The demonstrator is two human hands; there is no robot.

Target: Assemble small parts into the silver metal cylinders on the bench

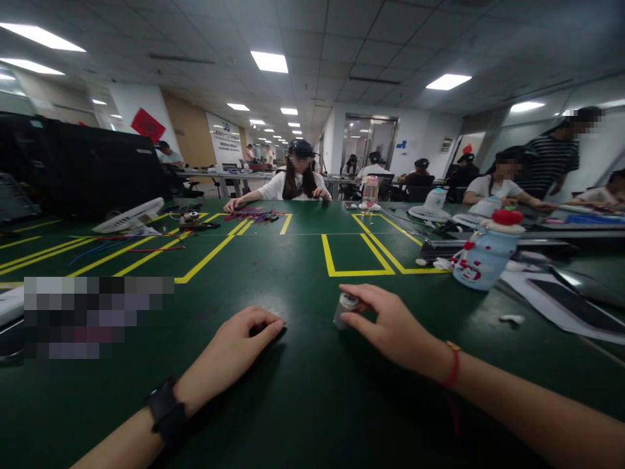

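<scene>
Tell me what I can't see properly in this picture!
Cylinder, right side: head view, covered by the right hand.
Left hand, palm: head view, hidden by the hand itself.
Left forearm: head view, cut off by the bottom edge.
Wall sign: head view, words too small.

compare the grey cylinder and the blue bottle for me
The cylinder is much smaller than the bottle.
The cylinder looks plain grey; the bottle is light blue with red decoration and a red top.
The cylinder is held in the right grip; the bottle stands untouched on the table.
Both have rounded sides.
</scene>
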